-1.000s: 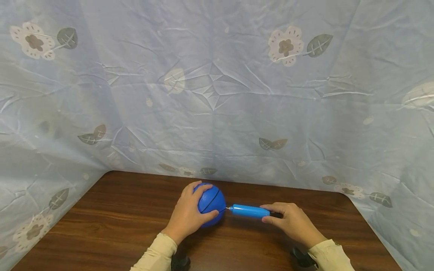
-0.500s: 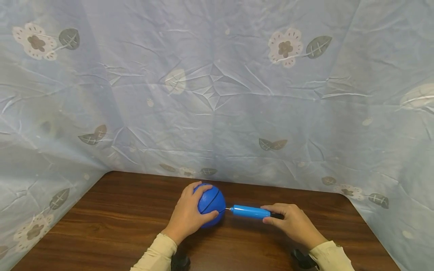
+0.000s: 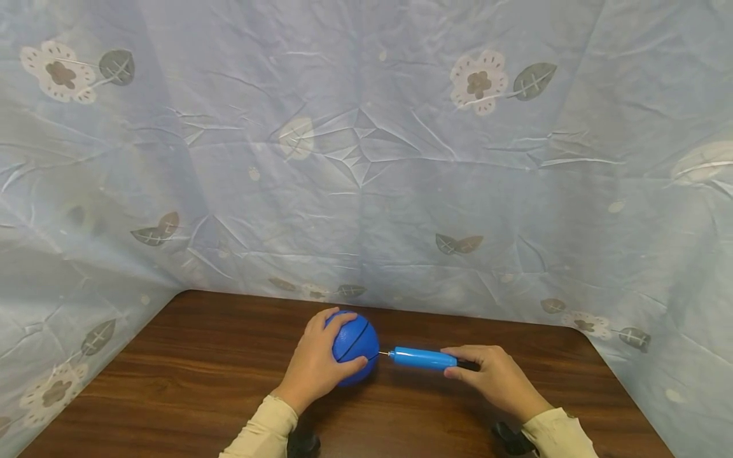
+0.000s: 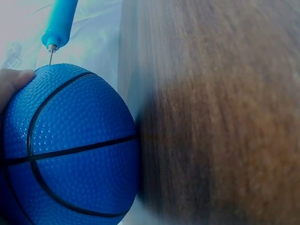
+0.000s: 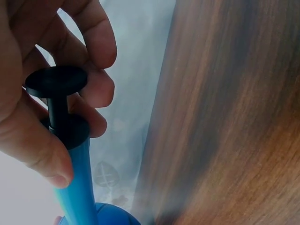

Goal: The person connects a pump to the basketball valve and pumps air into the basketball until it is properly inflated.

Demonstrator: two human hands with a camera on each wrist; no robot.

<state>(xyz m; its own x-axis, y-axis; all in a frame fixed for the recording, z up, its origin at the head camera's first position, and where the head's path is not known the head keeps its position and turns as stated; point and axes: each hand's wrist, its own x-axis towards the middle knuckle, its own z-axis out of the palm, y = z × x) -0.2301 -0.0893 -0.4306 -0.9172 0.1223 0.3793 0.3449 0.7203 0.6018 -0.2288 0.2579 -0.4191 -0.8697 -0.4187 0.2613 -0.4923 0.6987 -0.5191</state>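
My left hand [image 3: 317, 362] grips a small blue ball [image 3: 357, 343] with black lines, fingers over its top and thumb on the near side. The ball rests on the wooden table. In my right hand [image 3: 495, 375], a light blue hand pump [image 3: 424, 357] is held at its rear end between thumb and fingers. From the pump's front a thin metal needle [image 4: 51, 57] reaches to the ball's surface; part of its length shows between them. The black pump handle [image 5: 56, 82] stands a short way out of the barrel, near my palm. The needle's tip is hidden.
The dark brown table [image 3: 189, 381] has its far edge just behind the ball. Beyond it, a pale blue floral cloth [image 3: 355, 191] hangs at the back and both sides. Black straps [image 3: 511, 439] sit at my wrists.
The ball and left hand have shifted very slightly left. A little more of the needle shows between ball and pump. My right hand keeps its grip and is nearly still.
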